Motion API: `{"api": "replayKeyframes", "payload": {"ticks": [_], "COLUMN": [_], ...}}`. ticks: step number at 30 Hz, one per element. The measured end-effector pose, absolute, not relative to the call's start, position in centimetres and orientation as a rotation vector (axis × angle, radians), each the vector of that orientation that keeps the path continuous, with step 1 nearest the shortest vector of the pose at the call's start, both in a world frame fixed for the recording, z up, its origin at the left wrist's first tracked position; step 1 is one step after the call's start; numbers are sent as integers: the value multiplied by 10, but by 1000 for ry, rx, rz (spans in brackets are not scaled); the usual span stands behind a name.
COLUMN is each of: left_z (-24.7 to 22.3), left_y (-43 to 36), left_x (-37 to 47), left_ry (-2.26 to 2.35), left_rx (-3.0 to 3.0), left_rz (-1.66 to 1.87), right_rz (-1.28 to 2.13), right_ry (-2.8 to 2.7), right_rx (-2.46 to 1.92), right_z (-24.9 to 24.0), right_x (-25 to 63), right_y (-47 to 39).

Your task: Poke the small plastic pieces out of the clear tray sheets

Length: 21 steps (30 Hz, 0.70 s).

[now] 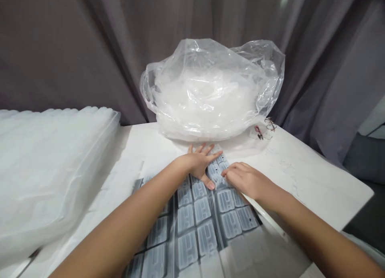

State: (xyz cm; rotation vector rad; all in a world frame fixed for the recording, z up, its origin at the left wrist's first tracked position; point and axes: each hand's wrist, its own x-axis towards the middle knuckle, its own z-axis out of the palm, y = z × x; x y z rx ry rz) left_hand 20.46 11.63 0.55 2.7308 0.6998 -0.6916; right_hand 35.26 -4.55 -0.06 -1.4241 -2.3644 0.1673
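Note:
A dark sheet holding rows of translucent moulded pieces (185, 218) lies on the white table. My left hand (202, 164) rests on its far part, fingers spread and palm down. Close to its right edge is my right hand (242, 178), its fingers curled together in a pinch at the pieces there. What those fingers hold is too small to make out. A pale strip (264, 214) runs along the sheet's right side, partly under my right forearm.
A large clear plastic bag (207, 97) of white material stands behind my hands. Small red-handled snips (258, 132) lie right of it. At left is a big wrapped white stack (51, 165). Grey curtains (75, 49) hang behind the white table (319, 181).

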Motion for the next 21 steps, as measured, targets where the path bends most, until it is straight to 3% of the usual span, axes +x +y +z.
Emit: {"api": "replayKeyframes", "payload": {"ticks": [8,14,21], "left_z": [6,10,8], "left_y": [123,103,53], "left_x": [189,158,115], "left_ry": [897,708,281], "left_rx": [2720,2826,2813], "left_rz": [-665,-243,-75], "right_rz": [-100,910,1025], "right_ry": [-1725,-1702,-1844], "right_rx": [-1530,-1417,-1354], "right_z": [-1,-8,-15], "right_x": [399,375,362], "right_y": [-30,-31,-27]}}
